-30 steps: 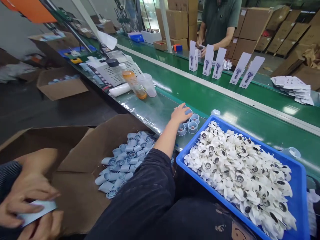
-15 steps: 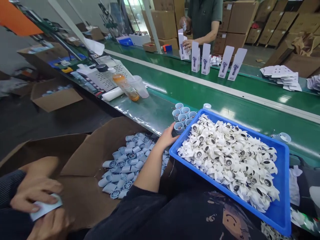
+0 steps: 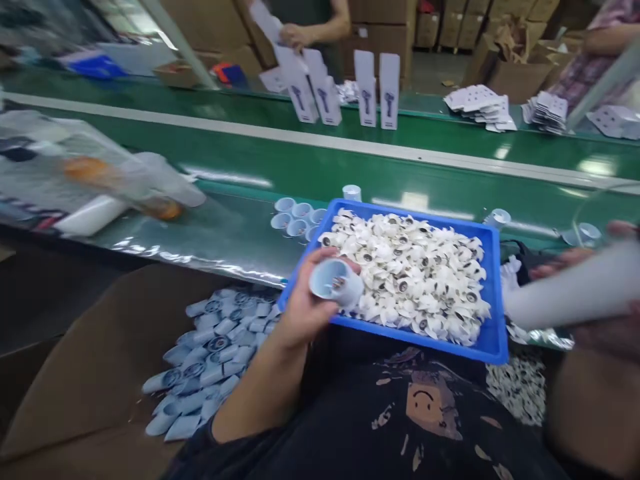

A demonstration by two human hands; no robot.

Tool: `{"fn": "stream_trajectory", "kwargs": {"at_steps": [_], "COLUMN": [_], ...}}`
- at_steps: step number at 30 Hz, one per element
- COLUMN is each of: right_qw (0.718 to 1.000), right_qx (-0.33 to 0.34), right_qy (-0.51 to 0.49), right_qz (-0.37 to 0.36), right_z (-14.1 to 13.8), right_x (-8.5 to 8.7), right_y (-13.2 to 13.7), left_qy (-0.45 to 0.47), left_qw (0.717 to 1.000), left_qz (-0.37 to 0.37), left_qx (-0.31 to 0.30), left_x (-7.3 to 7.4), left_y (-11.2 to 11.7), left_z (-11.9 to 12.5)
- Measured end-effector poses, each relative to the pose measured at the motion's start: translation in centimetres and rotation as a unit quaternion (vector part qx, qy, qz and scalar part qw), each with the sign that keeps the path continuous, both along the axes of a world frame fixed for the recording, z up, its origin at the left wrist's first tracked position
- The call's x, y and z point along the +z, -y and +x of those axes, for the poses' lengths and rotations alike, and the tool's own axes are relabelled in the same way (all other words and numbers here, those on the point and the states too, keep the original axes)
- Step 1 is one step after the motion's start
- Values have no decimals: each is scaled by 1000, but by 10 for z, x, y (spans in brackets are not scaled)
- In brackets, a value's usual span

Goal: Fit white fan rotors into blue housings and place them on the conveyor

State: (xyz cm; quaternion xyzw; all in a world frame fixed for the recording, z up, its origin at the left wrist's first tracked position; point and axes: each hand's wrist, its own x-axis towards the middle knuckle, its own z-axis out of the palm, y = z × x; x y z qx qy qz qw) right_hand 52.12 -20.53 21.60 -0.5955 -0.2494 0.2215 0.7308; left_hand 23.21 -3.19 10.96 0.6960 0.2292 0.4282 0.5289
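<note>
Head view: our left hand (image 3: 301, 305) grips a pale-blue, round plastic cup (image 3: 350, 291) by the left side of a rectangular blue plastic tray (image 3: 496, 293) heaped with white, bladed plastic impellers (image 3: 415, 273); our blurred right hand (image 3: 607, 335) wraps around a white cylinder (image 3: 570, 287).

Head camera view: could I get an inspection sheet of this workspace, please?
Surface: long, glossy green worktop with a pale lengthwise strip
Job's things: light-blue round plastic cup in hand; similar cups beside a shallow blue rectangular plastic tray heaped with white bladed plastic parts
Clutter: blurred bottle with orange contents
Hands: bare left hand holds the cup; blurred hand at right, owner unclear, at long white object
Cables: nothing seen for certain
Surroundings: co-worker's hand near upright white printed cardboard boxes; brown cardboard carton of pale-blue plastic tubes
</note>
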Motion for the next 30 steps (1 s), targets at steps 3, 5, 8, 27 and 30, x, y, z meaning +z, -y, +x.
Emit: {"fn": "stream_trajectory", "kwargs": {"at_steps": [3, 5, 8, 27, 30], "right_qw": [986, 973, 979, 975, 984], "right_qx": [135, 187, 189, 154, 132], "right_qy": [8, 8, 50, 140, 101], "right_qz": [98, 136, 58, -77, -59], "right_z": [-22, -33, -42, -59, -61], "right_x": [11, 17, 23, 32, 33], "right_y": [-19, -32, -38, -36, -39], "left_qy": [-143, -159, -110, -66, -104], "left_qw": [969, 949, 949, 958, 957], "left_qz": [113, 196, 247, 202, 141], "left_qx": [-169, -191, -164, -192, -230], "left_x": [16, 24, 31, 30, 35], "left_y": [37, 54, 65, 68, 68], "left_z": [54, 80, 100, 102, 99]}}
